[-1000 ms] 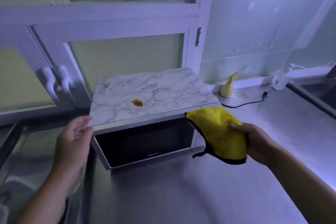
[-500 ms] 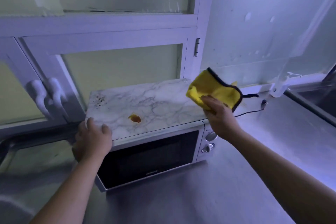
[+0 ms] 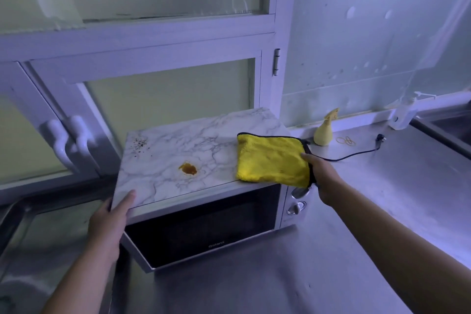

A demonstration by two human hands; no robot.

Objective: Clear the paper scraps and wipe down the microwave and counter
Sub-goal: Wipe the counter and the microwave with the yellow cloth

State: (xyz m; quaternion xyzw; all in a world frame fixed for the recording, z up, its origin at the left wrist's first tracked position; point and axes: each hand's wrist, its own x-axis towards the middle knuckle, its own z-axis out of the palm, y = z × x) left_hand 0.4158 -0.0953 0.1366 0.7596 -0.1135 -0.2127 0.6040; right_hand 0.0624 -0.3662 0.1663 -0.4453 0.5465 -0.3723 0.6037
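Stain (image 3: 188,169) on marbled microwave top (image 3: 204,139), cloth (image 3: 270,160), counter (image 3: 395,211)

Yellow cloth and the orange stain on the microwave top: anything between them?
Nothing. In the head view, only bare marble-patterned microwave top separates the yellow cloth, held by the right hand, from the orange stain.

one microwave (image 3: 204,232), one yellow cloth (image 3: 270,160), two hands (image 3: 109,219) (image 3: 322,176), one spray bottle (image 3: 323,132), two knobs (image 3: 298,192) (image 3: 294,208), one stain (image 3: 188,169).
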